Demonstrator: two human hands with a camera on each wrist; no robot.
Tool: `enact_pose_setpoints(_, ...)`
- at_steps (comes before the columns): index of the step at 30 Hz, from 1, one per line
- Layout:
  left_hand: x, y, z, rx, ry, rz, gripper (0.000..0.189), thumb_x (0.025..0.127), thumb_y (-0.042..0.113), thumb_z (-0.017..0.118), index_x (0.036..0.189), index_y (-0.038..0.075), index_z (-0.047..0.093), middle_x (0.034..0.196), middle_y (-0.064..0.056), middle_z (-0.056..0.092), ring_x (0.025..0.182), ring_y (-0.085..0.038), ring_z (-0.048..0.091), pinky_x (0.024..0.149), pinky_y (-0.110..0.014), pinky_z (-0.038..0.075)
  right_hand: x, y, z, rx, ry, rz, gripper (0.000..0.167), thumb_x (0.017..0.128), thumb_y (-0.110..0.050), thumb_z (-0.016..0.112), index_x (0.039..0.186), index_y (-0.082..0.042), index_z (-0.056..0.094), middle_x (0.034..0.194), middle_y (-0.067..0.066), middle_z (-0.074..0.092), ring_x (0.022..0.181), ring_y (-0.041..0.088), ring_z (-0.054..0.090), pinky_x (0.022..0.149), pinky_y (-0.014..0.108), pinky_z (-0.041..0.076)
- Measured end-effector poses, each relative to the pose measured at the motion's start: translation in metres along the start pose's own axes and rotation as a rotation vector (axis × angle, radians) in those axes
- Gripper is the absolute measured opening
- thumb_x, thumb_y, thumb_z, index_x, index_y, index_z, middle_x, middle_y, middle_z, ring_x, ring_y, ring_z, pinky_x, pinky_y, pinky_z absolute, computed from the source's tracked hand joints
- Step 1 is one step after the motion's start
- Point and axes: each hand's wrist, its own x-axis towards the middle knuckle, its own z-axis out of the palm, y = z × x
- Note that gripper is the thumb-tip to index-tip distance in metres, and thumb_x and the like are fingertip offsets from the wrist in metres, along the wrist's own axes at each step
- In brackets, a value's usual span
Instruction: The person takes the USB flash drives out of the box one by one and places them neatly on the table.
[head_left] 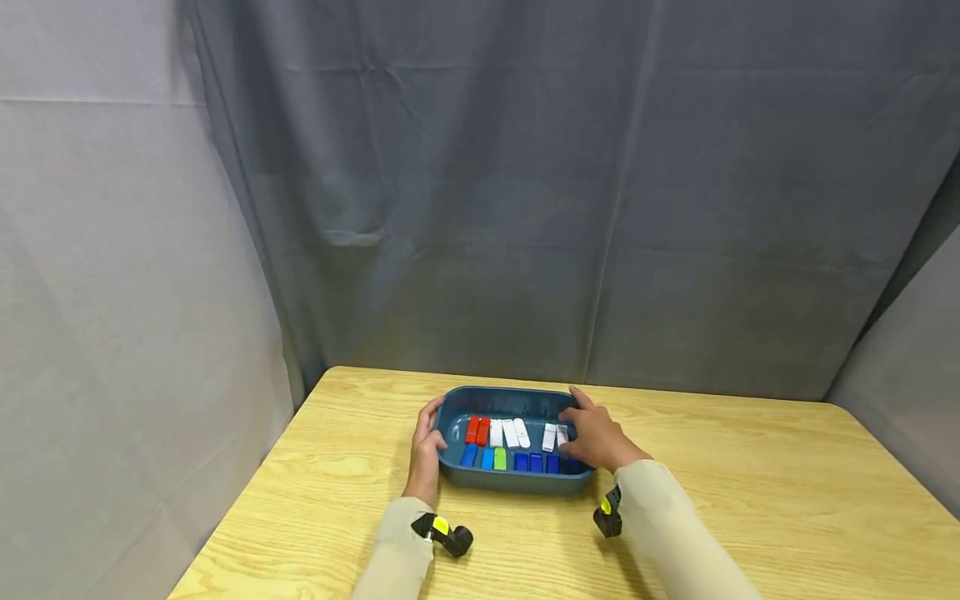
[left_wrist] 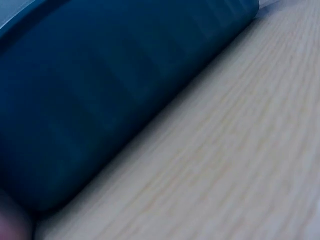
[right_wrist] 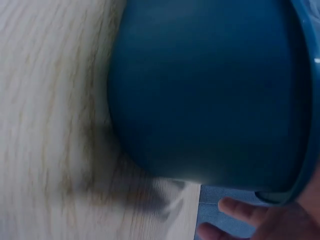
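A dark blue-green plastic tub [head_left: 510, 481] stands on the wooden table, with small stick-shaped pieces that look like USB sticks laid in two rows. My left hand [head_left: 426, 454] grips the tub's left end, thumb over the rim and fingers along the outside wall. Over the right end reaches my right hand [head_left: 600, 437]; its thumb and index finger are inside, at either end of a white USB stick [head_left: 562, 437]. Other fingers [right_wrist: 245, 211] of that hand stretch outside the tub past its rim. The left wrist view shows mostly the tub's side wall [left_wrist: 115, 90].
In the back row are red sticks [head_left: 477, 431] and several white sticks [head_left: 510, 432]; in front lie blue sticks [head_left: 536, 462] and a green one [head_left: 500, 458]. The table [head_left: 750, 483] extends widely to the right. Grey curtains [head_left: 487, 208] hang behind it.
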Motion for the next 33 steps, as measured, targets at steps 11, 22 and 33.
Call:
enact_pose_setpoints(11, 0.010, -0.027, -0.002, 0.003, 0.047, 0.006, 0.074, 0.071, -0.005, 0.034, 0.143, 0.008, 0.040, 0.153, -0.011, 0.034, 0.138, -0.032, 0.029, 0.105, -0.052, 0.020, 0.004, -0.002, 0.008, -0.085, -0.008, 0.086, 0.052, 0.074, -0.022, 0.081, 0.119, -0.001, 0.066, 0.155, 0.027, 0.011, 0.117, 0.051, 0.042, 0.082, 0.061, 0.047)
enact_pose_setpoints(22, 0.014, -0.025, -0.006, 0.000, 0.056, 0.013, 0.074, 0.069, -0.007, 0.033, 0.142, 0.007, 0.042, 0.151, -0.012, 0.036, 0.136, -0.032, 0.032, 0.101, -0.050, 0.022, 0.006, -0.011, 0.008, -0.127, -0.002, 0.123, 0.041, 0.074, -0.025, 0.081, 0.107, -0.003, 0.071, 0.151, 0.025, 0.019, 0.113, 0.049, 0.042, 0.080, 0.060, 0.047)
enact_pose_setpoints(33, 0.011, -0.021, -0.008, 0.003, 0.062, 0.001, 0.074, 0.070, -0.006, 0.033, 0.142, 0.008, 0.041, 0.151, -0.011, 0.037, 0.135, -0.034, 0.033, 0.100, -0.049, 0.024, 0.009, -0.013, 0.010, -0.104, 0.001, 0.116, 0.032, 0.073, -0.025, 0.082, 0.093, -0.003, 0.070, 0.148, 0.025, 0.025, 0.112, 0.047, 0.044, 0.077, 0.056, 0.049)
